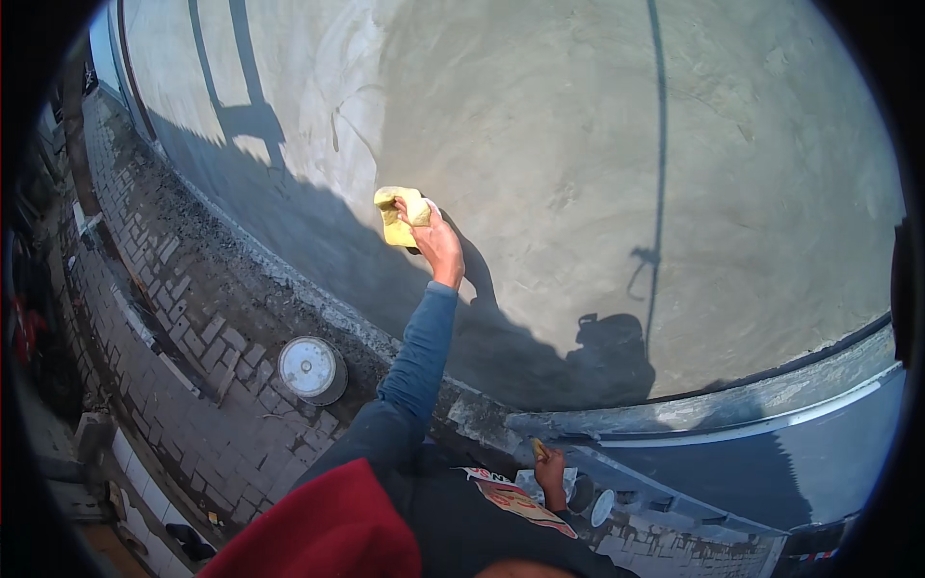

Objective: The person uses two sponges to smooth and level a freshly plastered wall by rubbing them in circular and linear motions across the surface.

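My left hand [441, 249], at the end of a stretched-out blue sleeve, grips a yellow foam sponge [395, 234] at the grey plastered wall [549, 202]. The sponge is bent around the fingers and lies on or very close to the wall; the exact contact is hidden. Low down, beside the printed front of my dark shirt, my right hand [550, 474] pinches a small yellow piece [540, 449], perhaps foam too. Most of the right forearm is hidden behind the shirt. Left of the sponge, the plaster looks paler.
A round whitish bucket [312, 370] stands on the paving [207, 385] below the wall. More containers, one with a pale round top [602, 508], are near my right hand. A rough concrete ledge [289, 275] runs along the wall's foot. Shadows fall across the plaster.
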{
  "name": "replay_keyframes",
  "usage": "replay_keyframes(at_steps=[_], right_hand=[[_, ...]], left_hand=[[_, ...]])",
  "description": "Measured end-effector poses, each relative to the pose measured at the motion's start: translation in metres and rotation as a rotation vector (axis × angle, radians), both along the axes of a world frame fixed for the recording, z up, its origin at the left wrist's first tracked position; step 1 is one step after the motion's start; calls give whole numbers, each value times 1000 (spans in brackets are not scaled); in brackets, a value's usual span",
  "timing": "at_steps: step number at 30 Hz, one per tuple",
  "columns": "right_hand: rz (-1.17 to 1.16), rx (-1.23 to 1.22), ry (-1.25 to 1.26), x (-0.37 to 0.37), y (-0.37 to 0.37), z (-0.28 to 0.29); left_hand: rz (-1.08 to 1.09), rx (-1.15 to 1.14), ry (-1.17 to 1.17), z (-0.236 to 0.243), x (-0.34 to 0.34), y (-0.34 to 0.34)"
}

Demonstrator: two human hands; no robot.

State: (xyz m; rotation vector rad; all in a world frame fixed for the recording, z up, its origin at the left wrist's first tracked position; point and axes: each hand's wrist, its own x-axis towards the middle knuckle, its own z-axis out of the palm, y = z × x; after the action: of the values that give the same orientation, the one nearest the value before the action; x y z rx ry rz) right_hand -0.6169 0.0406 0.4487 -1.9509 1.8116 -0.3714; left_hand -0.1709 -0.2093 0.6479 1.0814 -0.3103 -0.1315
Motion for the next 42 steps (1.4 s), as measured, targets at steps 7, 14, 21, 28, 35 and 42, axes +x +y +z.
replay_keyframes(at_steps=[7, 14, 21, 28, 35, 42], right_hand=[[140, 77, -3, -5, -19, -25], [123, -7, -207, 14, -56, -14], [-15, -32, -116, -65, 29, -54], [-113, -3, -157, -115, 62, -95], [98, -113, -276, -10, -51, -23], [326, -291, -555, 72, -95, 136]], left_hand=[[-122, -11, -1470, 217, -98, 37], [257, 100, -1101, 165, -22, 16], [94, 212, -76, 41, 74, 11], [126, 101, -347, 231, -13, -4], [-176, -133, -1935, 332, -236, 53], [230, -138, -1646, 325, -95, 1]])
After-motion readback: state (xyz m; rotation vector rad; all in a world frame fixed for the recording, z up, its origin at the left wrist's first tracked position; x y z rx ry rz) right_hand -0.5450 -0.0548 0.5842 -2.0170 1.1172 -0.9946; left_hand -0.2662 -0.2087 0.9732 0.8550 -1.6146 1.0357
